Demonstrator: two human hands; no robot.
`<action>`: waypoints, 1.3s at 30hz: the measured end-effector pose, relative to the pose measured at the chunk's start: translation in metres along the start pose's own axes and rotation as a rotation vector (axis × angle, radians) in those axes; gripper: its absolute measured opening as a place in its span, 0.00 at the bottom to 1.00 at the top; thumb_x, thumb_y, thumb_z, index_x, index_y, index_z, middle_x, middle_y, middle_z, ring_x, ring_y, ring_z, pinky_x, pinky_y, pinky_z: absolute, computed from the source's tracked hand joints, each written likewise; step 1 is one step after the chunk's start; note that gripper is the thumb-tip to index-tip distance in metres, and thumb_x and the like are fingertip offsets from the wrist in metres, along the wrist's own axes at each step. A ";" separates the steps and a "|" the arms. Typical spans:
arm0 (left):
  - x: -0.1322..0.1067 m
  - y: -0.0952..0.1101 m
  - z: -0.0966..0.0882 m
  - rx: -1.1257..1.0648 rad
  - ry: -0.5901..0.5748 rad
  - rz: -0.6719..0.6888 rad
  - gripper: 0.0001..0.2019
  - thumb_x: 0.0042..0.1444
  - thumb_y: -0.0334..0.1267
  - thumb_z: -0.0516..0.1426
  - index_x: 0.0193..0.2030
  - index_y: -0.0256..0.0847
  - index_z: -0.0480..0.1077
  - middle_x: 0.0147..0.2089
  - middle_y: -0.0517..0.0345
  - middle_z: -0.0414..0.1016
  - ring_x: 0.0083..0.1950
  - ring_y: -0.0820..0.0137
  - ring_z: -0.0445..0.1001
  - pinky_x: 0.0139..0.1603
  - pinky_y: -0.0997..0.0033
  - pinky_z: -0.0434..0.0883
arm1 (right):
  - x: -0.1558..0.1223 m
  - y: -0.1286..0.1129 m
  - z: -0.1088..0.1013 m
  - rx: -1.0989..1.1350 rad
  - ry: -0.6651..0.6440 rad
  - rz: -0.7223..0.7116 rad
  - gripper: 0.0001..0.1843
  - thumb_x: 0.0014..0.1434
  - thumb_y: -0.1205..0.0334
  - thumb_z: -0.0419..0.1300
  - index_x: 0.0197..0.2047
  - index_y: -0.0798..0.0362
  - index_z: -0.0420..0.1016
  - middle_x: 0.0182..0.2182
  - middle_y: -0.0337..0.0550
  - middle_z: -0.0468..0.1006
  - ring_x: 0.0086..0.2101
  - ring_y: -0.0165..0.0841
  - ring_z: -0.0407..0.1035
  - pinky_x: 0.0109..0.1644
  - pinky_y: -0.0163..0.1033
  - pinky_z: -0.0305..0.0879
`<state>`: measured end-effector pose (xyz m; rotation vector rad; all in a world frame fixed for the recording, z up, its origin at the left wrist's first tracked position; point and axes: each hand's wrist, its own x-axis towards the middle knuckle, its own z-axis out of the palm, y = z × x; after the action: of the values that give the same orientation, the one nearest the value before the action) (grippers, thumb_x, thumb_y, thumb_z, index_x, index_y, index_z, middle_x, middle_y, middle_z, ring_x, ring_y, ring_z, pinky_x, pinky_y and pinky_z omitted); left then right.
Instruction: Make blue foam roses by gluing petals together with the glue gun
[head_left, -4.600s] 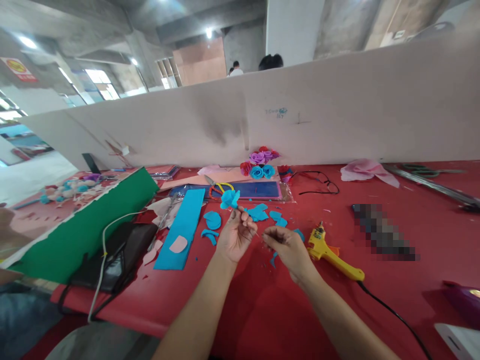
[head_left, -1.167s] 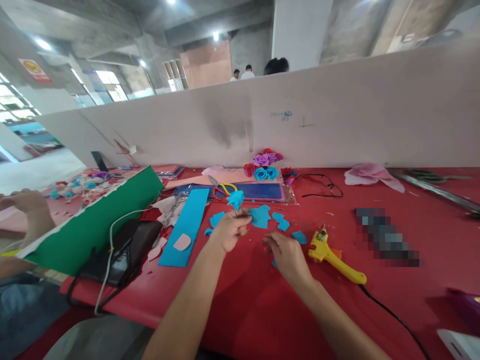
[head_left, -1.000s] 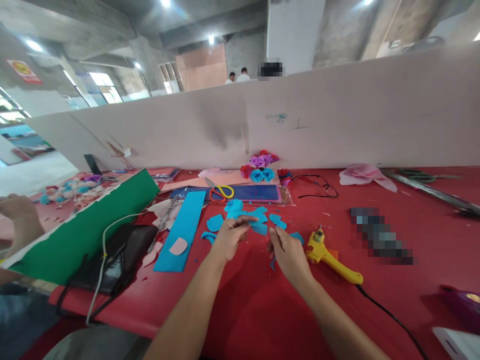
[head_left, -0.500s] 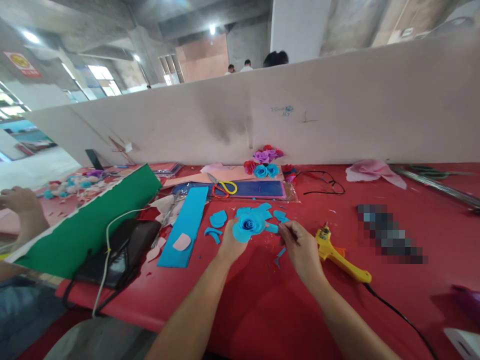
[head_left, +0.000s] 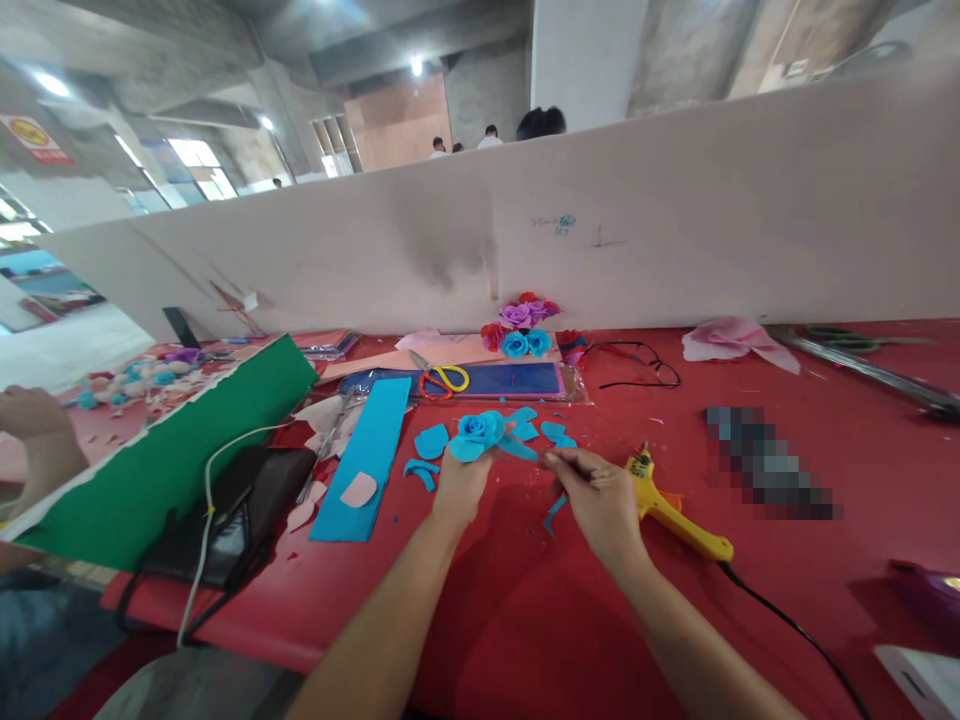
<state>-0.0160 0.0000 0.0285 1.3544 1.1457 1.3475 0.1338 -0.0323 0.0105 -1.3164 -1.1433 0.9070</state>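
Observation:
A blue paper rose point(head_left: 478, 432) with curled petals is in my left hand point(head_left: 459, 490), whose fingers are closed around its base beneath the bloom. From under the rose a blue paper strip point(head_left: 519, 448) sticks out to the right. Close to the strip's free end is my right hand point(head_left: 598, 495), thumb and fingers pinched together; whether anything thin is between them I cannot make out. Loose blue paper petals point(head_left: 432, 441) and offcuts lie around the hands. Right of my right hand a yellow glue gun point(head_left: 679, 515) rests on the red table point(head_left: 517, 610).
Scissors point(head_left: 441, 380) lie on packaged paper behind the rose, near finished paper flowers point(head_left: 527, 325). Left are a blue paper sheet point(head_left: 364, 455), a black bag point(head_left: 232, 520), a green board point(head_left: 180, 460) and another person's hand point(head_left: 34, 415). Glasses point(head_left: 637, 365) lie at the back.
The rose in my left hand has tilted and shifted a little left and up. The strip now slants downward to the right. My right fingers have moved slightly left, staying by its end.

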 end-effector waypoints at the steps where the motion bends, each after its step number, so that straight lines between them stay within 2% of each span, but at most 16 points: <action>1: 0.000 -0.003 0.001 -0.043 0.008 -0.017 0.10 0.47 0.39 0.60 0.36 0.40 0.78 0.29 0.59 0.74 0.28 0.73 0.63 0.32 0.72 0.63 | -0.001 -0.001 0.000 0.001 -0.003 -0.002 0.19 0.55 0.49 0.56 0.25 0.55 0.76 0.15 0.40 0.71 0.18 0.31 0.65 0.24 0.35 0.60; 4: 0.000 -0.010 0.001 -0.147 -0.005 -0.127 0.13 0.45 0.41 0.61 0.38 0.39 0.77 0.25 0.62 0.70 0.23 0.77 0.57 0.25 0.74 0.57 | -0.001 -0.004 0.000 0.010 -0.017 -0.044 0.24 0.60 0.46 0.49 0.29 0.56 0.76 0.22 0.45 0.75 0.23 0.32 0.68 0.27 0.35 0.63; 6: 0.000 -0.013 0.001 -0.197 -0.028 -0.205 0.13 0.44 0.41 0.62 0.37 0.39 0.77 0.22 0.64 0.65 0.21 0.80 0.52 0.22 0.75 0.52 | 0.001 -0.003 0.001 0.009 -0.040 -0.109 0.19 0.57 0.47 0.54 0.42 0.54 0.74 0.34 0.47 0.78 0.32 0.34 0.71 0.31 0.36 0.66; 8: 0.000 -0.015 0.002 -0.230 -0.052 -0.260 0.14 0.42 0.41 0.63 0.37 0.38 0.76 0.21 0.65 0.62 0.20 0.81 0.49 0.21 0.76 0.48 | 0.003 0.001 0.003 0.008 -0.104 -0.139 0.23 0.52 0.49 0.60 0.49 0.51 0.68 0.43 0.48 0.76 0.38 0.36 0.71 0.34 0.37 0.68; 11: 0.000 -0.016 0.004 -0.268 -0.120 -0.338 0.14 0.41 0.40 0.64 0.36 0.37 0.75 0.20 0.66 0.60 0.19 0.83 0.46 0.20 0.75 0.45 | 0.006 0.008 0.006 -0.015 -0.172 -0.105 0.17 0.52 0.53 0.60 0.43 0.52 0.72 0.37 0.45 0.78 0.35 0.35 0.72 0.37 0.38 0.68; 15: -0.001 -0.018 0.007 -0.296 -0.239 -0.388 0.12 0.40 0.40 0.65 0.31 0.35 0.73 0.19 0.67 0.59 0.17 0.84 0.46 0.19 0.75 0.43 | 0.007 0.012 0.006 -0.041 -0.149 -0.044 0.12 0.55 0.54 0.56 0.31 0.54 0.74 0.24 0.40 0.76 0.26 0.32 0.71 0.32 0.36 0.66; 18: 0.001 -0.019 0.004 -0.246 -0.187 -0.365 0.13 0.38 0.41 0.66 0.25 0.35 0.69 0.19 0.67 0.59 0.18 0.84 0.48 0.19 0.76 0.44 | 0.007 0.009 0.003 -0.042 -0.154 -0.033 0.12 0.54 0.54 0.56 0.32 0.54 0.74 0.23 0.40 0.76 0.25 0.32 0.70 0.30 0.35 0.65; 22: 0.010 -0.020 -0.008 -0.352 -0.065 -0.418 0.16 0.33 0.37 0.68 0.24 0.37 0.64 0.16 0.72 0.53 0.16 0.85 0.47 0.18 0.77 0.42 | 0.004 0.000 -0.010 -0.234 -0.008 -0.069 0.12 0.55 0.55 0.55 0.32 0.54 0.74 0.24 0.42 0.78 0.25 0.32 0.70 0.30 0.35 0.64; 24: 0.015 -0.020 -0.015 -0.433 -0.026 -0.417 0.17 0.33 0.36 0.68 0.24 0.37 0.63 0.16 0.72 0.53 0.15 0.86 0.46 0.17 0.76 0.42 | -0.003 -0.006 -0.017 -0.398 -0.146 -0.079 0.09 0.55 0.58 0.56 0.29 0.52 0.74 0.23 0.40 0.77 0.24 0.31 0.70 0.28 0.34 0.62; 27: 0.019 -0.019 -0.021 -0.517 -0.036 -0.412 0.17 0.33 0.34 0.68 0.23 0.38 0.62 0.16 0.72 0.55 0.14 0.87 0.44 0.16 0.76 0.40 | -0.015 -0.013 -0.018 -0.501 -0.727 -0.008 0.10 0.55 0.60 0.56 0.26 0.51 0.75 0.19 0.37 0.76 0.20 0.29 0.69 0.24 0.32 0.61; 28: 0.019 -0.019 -0.021 -0.525 -0.043 -0.421 0.17 0.33 0.34 0.68 0.23 0.38 0.62 0.16 0.72 0.54 0.14 0.87 0.44 0.16 0.75 0.40 | -0.018 -0.015 -0.016 -0.524 -0.825 -0.023 0.10 0.56 0.60 0.55 0.26 0.51 0.75 0.20 0.37 0.77 0.21 0.30 0.70 0.25 0.32 0.62; 29: 0.019 -0.019 -0.021 -0.520 -0.052 -0.433 0.17 0.33 0.34 0.68 0.23 0.38 0.62 0.16 0.73 0.53 0.14 0.86 0.44 0.16 0.75 0.40 | -0.018 -0.017 -0.014 -0.558 -0.803 -0.090 0.09 0.56 0.62 0.55 0.28 0.51 0.75 0.24 0.39 0.78 0.25 0.31 0.72 0.28 0.33 0.63; 31: 0.018 -0.021 -0.018 -0.479 -0.071 -0.452 0.16 0.33 0.34 0.68 0.24 0.38 0.64 0.15 0.72 0.53 0.14 0.86 0.45 0.16 0.76 0.41 | -0.015 -0.022 -0.014 -0.605 -0.465 -0.281 0.08 0.56 0.65 0.54 0.35 0.51 0.76 0.35 0.44 0.79 0.35 0.34 0.73 0.38 0.37 0.65; 33: 0.016 -0.025 -0.016 -0.408 -0.098 -0.470 0.16 0.32 0.36 0.68 0.25 0.37 0.66 0.17 0.70 0.58 0.15 0.85 0.48 0.17 0.76 0.43 | -0.008 -0.027 -0.022 -0.597 -0.237 -0.313 0.10 0.59 0.62 0.53 0.38 0.51 0.74 0.37 0.45 0.79 0.38 0.35 0.72 0.40 0.38 0.65; 36: 0.014 -0.029 -0.015 -0.229 -0.186 -0.512 0.15 0.32 0.37 0.68 0.25 0.36 0.69 0.21 0.66 0.64 0.17 0.84 0.51 0.18 0.76 0.45 | -0.003 -0.028 -0.051 -0.653 -0.122 -0.174 0.14 0.61 0.56 0.49 0.31 0.51 0.72 0.25 0.41 0.78 0.27 0.33 0.72 0.32 0.36 0.63; 39: 0.011 -0.031 -0.015 -0.036 -0.284 -0.538 0.13 0.33 0.38 0.68 0.24 0.35 0.70 0.19 0.66 0.62 0.17 0.83 0.50 0.19 0.75 0.45 | -0.009 -0.015 -0.084 -0.974 -0.060 -0.278 0.11 0.56 0.63 0.54 0.42 0.52 0.72 0.37 0.48 0.78 0.38 0.39 0.71 0.39 0.41 0.63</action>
<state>-0.0319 0.0159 0.0006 1.0642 1.1715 0.7601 0.2109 -0.0633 0.0315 -1.8139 -1.8734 0.1410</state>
